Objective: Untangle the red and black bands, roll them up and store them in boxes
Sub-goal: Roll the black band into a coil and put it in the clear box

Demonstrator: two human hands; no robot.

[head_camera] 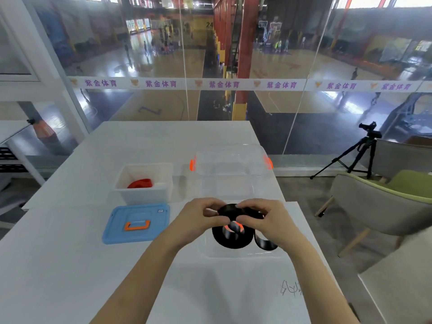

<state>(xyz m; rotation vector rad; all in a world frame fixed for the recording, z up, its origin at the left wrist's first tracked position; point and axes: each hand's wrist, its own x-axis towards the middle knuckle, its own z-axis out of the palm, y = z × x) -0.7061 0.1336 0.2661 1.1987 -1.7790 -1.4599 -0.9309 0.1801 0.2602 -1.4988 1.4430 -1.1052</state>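
Looping black band (231, 239) between both hands

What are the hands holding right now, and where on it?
Both the left hand and right hand pinch the black band at its upper loop; the rest hangs below.

A white table (70, 265) carries everything. Beyond the left hand (198, 218) stands a white box (143, 191), open on top, with a blue lid (136, 224) with an orange handle lying flat just left of that hand. Beyond the right hand (264, 218) sits a clear box (233, 169) with orange clips. Under both hands lies a clear lid (243, 252), with loops of the black band (231, 239) resting on it.
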